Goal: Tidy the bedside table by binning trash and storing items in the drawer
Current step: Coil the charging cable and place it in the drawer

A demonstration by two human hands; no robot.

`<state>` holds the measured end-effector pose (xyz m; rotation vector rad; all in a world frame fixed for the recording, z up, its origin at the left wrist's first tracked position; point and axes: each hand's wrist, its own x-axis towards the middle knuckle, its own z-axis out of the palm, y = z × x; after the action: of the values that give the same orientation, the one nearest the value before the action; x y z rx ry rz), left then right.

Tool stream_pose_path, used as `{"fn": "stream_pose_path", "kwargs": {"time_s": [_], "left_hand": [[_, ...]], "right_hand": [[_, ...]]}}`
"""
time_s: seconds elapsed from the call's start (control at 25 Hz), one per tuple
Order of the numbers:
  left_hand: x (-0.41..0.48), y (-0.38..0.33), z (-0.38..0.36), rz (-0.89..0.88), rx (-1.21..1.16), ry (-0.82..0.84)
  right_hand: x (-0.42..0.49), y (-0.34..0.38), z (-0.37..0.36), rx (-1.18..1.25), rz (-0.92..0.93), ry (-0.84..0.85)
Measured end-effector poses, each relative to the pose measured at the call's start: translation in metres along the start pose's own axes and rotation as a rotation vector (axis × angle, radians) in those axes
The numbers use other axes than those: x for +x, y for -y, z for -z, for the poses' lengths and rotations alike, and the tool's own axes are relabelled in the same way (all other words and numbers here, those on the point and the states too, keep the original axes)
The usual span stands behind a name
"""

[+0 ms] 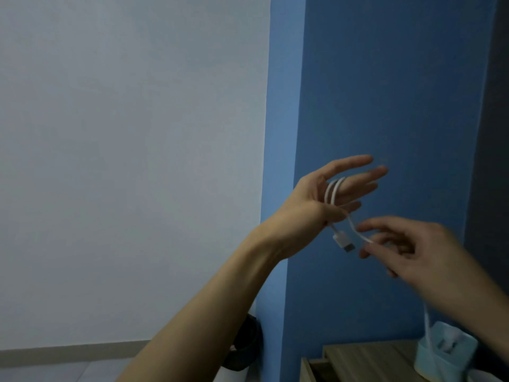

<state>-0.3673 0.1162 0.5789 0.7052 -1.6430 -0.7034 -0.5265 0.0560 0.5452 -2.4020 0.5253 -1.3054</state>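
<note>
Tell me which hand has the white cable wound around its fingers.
The left hand: the white cable loops twice around its outstretched fingers. The right hand only pinches the trailing length lower down, beside the dangling plug.

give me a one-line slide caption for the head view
Left hand held flat with a white cable looped around its fingers while the right hand pinches the trailing length.

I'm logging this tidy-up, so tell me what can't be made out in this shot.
Bedside table: head view, mostly cut off by the bottom edge.
Dark round object: head view, partly hidden by the left forearm.
White cable: head view, blurred, partly hidden behind the right hand.
</note>
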Motion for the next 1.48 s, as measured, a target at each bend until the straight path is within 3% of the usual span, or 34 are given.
{"fn": "stream_pose_path", "kwargs": {"time_s": [0.16, 0.32, 0.48, 0.6, 1.12, 1.2, 1.32, 1.4, 1.48], "left_hand": [[0.001, 0.006, -0.007, -0.011, 0.017, 0.093], [0.004, 0.002, -0.011, -0.042, 0.116, 0.253], [0.002, -0.005, -0.013, 0.022, 0.222, 0.292], [0.001, -0.003, -0.013, -0.04, 0.191, 0.382], [-0.001, -0.012, -0.016, -0.121, 0.033, 0.351], [0.001, -0.013, -0.02, -0.142, -0.032, 0.385], [0.002, -0.014, -0.023, -0.151, -0.132, 0.399], [0.001, -0.014, -0.022, -0.135, -0.16, 0.382], [-0.001, -0.013, -0.019, -0.105, -0.163, 0.345]], "right_hand": [[-0.001, 0.02, 0.008, -0.274, 0.187, 0.079], [-0.001, 0.026, 0.02, -0.234, 0.294, 0.116], [0.008, 0.028, 0.04, -0.058, 0.364, -0.073], [0.018, 0.028, 0.047, -0.064, 0.386, -0.133], [0.027, 0.022, 0.033, -0.005, 0.464, -0.433], [0.03, 0.022, 0.033, 0.153, 0.383, -0.279], [0.032, 0.018, 0.03, 0.582, 0.229, 0.178], [0.034, 0.012, 0.031, 0.634, 0.211, 0.25], [0.034, 0.012, 0.03, 0.537, 0.232, 0.196]]}}
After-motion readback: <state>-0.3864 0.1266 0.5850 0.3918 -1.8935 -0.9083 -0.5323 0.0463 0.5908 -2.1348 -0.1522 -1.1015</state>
